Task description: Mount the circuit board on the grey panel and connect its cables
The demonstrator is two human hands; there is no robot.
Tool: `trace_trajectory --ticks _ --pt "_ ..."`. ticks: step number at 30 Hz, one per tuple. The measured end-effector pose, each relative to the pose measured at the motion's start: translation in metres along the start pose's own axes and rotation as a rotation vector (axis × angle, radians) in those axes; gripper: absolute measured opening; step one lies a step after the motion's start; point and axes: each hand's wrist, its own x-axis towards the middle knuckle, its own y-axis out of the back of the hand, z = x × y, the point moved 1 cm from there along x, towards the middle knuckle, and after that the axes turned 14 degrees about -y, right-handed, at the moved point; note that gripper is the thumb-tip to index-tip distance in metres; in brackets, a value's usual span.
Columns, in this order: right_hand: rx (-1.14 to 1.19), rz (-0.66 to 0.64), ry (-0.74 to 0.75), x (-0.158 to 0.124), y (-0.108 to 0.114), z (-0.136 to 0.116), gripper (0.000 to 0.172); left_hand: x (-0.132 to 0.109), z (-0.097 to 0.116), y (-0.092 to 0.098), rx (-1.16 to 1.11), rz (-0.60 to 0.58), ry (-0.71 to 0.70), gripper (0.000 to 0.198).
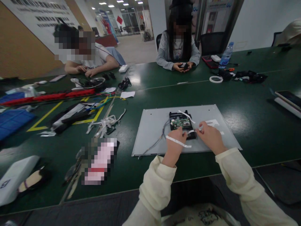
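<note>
A grey metal panel (150, 131) lies flat on the dark green table in front of me. On it sits a small green circuit board (180, 122) in a black frame, with thin grey wires (162, 133) trailing left. My left hand (176, 141) is closed, pinching one end of a white flat ribbon strip (192, 131) at the board's near edge. Another white strip (177, 142) lies across its wrist. My right hand (210, 136) is closed, pinching the same ribbon from the right. A further white strip (187, 116) lies over the board.
Loose white strips (104, 122), a red bar (47, 96), yellow tape lines and black parts clutter the left of the table. A tape roll (215, 79) and water bottle (226, 56) stand far right. Two people sit across the table; a tablet (288, 98) lies at the right edge.
</note>
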Motion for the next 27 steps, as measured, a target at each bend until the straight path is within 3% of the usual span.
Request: trace_trajectory --ticks 9,15,18,22,27 --pt "0.034 0.013 -0.025 -0.001 0.004 0.004 0.022 -0.015 -0.009 0.006 0.083 0.008 0.025 0.021" --pt "0.561 0.03 -0.032 -0.02 0.022 -0.003 0.025 -0.02 -0.005 0.013 0.07 0.035 -0.005 0.024" --pt "0.829 -0.183 0.002 -0.043 0.034 -0.018 0.03 -0.023 -0.002 0.019 0.06 0.047 -0.047 0.024" --pt "0.912 -0.502 0.078 -0.073 0.041 -0.039 0.029 -0.027 0.002 0.024 0.035 0.03 -0.1 0.023" --pt "1.088 -0.712 0.028 -0.099 0.035 -0.049 0.027 -0.032 0.003 0.022 0.08 -0.019 -0.122 0.026"
